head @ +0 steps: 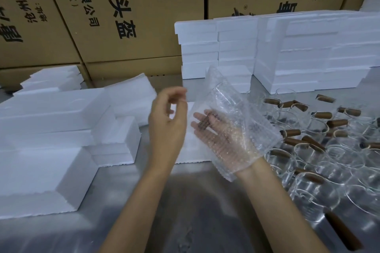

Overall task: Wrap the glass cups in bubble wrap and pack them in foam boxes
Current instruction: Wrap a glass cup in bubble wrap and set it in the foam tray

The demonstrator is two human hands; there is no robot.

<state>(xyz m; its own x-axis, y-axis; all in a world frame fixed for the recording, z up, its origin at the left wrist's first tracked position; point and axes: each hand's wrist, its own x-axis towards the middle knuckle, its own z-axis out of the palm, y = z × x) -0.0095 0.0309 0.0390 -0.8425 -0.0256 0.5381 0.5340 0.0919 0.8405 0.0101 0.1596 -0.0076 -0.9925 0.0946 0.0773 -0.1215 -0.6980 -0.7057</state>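
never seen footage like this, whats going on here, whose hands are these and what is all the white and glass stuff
There is no machine here. One picture, taken by a wide-angle camera on a person's head, looks down at that person's own two bare hands above a metal table.

The right hand lies palm up under a sheet of bubble wrap; a brown-handled glass cup seems to rest on it inside the wrap, though the blur makes that hard to confirm. The left hand hovers beside it with fingers loosely curled, holding nothing.

To the right lie many unwrapped glass cups with brown handles. The white blocks are foam boxes, stacked left and at the back. Behind stand printed cardboard cartons.
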